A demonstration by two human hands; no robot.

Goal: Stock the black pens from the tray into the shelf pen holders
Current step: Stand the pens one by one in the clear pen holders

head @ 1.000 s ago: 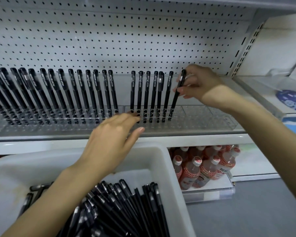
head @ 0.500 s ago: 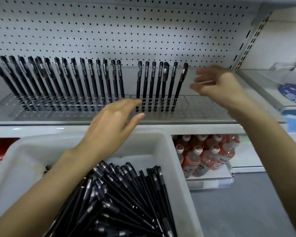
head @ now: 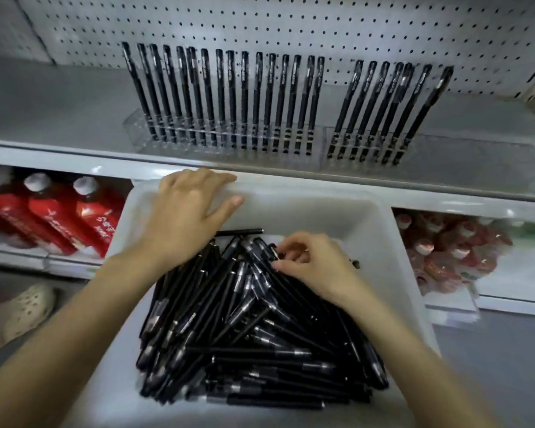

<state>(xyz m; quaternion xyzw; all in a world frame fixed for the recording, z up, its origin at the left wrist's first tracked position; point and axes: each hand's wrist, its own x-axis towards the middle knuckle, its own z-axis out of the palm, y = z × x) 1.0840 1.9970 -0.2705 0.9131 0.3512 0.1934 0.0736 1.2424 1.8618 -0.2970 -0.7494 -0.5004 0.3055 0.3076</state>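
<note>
While the left hand (head: pixel 183 217) lies flat with fingers spread on the far rim of the white tray (head: pixel 393 242), holding nothing, the right hand (head: pixel 312 264) is down inside the tray at the top of the heap of black pens (head: pixel 244 329). Its grip is curled, thumb and fingertips drawn close on the caps of the uppermost pens; whether one pen is truly pinched cannot be told through the blur. The pens lie loose and crossed over one another, filling the near and middle part of the tray, with a single pen (head: pixel 240 232) lying apart near the far wall. On the shelf (head: pixel 59 118) above, two clear pen holders stand side by side: the left holder (head: pixel 223 140) carries a long row of upright pens, and the right holder (head: pixel 368 149) carries a shorter row leaning to the right, its right end bare. Below the shelf, red bottles (head: pixel 53 214) lie to the left of the tray.
</note>
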